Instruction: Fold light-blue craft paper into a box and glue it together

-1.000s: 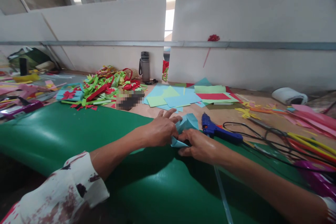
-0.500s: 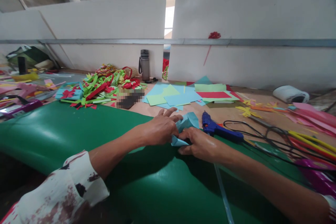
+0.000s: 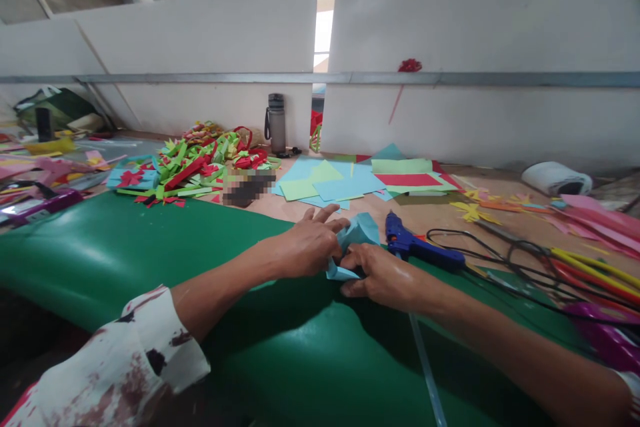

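A folded piece of light blue paper [image 3: 364, 229] stands between my hands, above the green mat [image 3: 240, 340]. My left hand [image 3: 315, 242] grips its left side with thumb and forefinger, while the other fingers stretch out over it. At the near right, my right hand [image 3: 377, 273] is closed around the paper's edge; the fingers partly hide the folds. Just right of the paper lies a blue glue gun [image 3: 423, 247], with a clear glue stick [image 3: 425, 367] trailing from behind my right wrist toward the near edge.
Blue and green paper sheets [image 3: 345, 183] lie behind my hands. A pile of green and red paper pieces [image 3: 200, 160] is at the back left, near a grey bottle [image 3: 277, 123]. Scissors [image 3: 575, 260], a black cord [image 3: 510, 260] and a white roll [image 3: 555, 180] are at the right.
Both hands keep hold of the blue paper in almost the same place. Only a very slight shift of the fingers and the view shows.
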`<control>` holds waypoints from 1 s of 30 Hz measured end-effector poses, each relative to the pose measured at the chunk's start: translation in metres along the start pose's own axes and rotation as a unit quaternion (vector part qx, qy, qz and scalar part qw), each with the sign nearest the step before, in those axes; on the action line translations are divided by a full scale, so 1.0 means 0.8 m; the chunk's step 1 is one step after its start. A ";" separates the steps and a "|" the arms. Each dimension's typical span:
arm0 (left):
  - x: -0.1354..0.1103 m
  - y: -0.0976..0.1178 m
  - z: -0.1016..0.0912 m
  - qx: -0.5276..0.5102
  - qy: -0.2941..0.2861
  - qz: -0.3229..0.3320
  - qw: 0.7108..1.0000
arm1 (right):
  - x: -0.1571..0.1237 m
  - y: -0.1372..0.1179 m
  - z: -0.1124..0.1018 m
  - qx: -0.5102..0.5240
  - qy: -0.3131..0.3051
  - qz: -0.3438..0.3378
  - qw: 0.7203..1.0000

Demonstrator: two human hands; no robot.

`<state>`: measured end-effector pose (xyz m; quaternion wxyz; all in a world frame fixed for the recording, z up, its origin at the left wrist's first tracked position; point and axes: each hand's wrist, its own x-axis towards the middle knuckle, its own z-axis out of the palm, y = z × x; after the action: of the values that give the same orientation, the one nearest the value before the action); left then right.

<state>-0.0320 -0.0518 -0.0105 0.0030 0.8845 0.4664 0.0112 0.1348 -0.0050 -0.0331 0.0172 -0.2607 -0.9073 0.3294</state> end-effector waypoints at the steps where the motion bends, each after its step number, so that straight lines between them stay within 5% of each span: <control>1: 0.000 0.001 -0.001 0.001 -0.004 -0.004 1.000 | 0.000 0.000 0.000 -0.003 0.003 0.001 1.000; 30: -0.003 -0.001 0.002 -0.028 0.017 -0.021 0.999 | -0.001 -0.010 -0.001 -0.027 0.015 0.008 0.999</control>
<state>-0.0341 -0.0536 -0.0119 0.0202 0.8740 0.4839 0.0395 0.1320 -0.0100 -0.0273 0.0207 -0.2735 -0.9133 0.3010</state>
